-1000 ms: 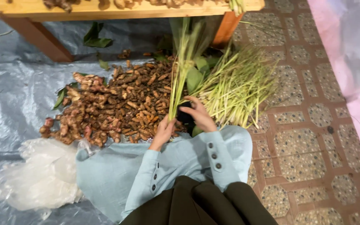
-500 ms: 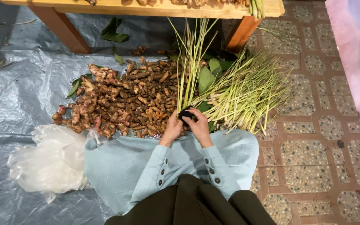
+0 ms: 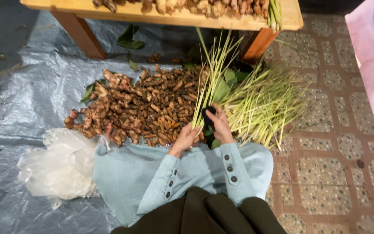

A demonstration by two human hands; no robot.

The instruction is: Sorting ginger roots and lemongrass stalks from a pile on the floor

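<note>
Hands meet low in the middle of the head view, both working at the base of a bunch of long pale-green lemongrass stalks (image 3: 213, 82) that fans upward toward the wooden surface. The left hand (image 3: 187, 138) is curled closed around the lower ends of the bunch, fingers wrapped and thumb toward the stalks. The right hand (image 3: 220, 126) is also closed, gripping a small black band-like object (image 3: 207, 116) pressed against the same stalks; whether it is wound around them cannot be told. The two hands are just beside each other, nearly touching.

Right of the held bunch lies a loose heap of thin green-yellow lemongrass stems (image 3: 267, 106), spread across the patterned tiled floor (image 3: 325, 164). Left of the hands sits a wide pile of knobbly brown ginger-like roots (image 3: 135, 106) on a crinkled grey plastic sheet (image 3: 35, 95). A crumpled clear plastic bag (image 3: 57, 164) rests on that sheet near the person's left knee. A few broad green leaves (image 3: 130, 39) lie beyond the roots, under the light wooden surface (image 3: 187, 18), which carries more roots along its far edge. The person's pale blue buttoned sleeves (image 3: 230, 167) cover both forearms.
</note>
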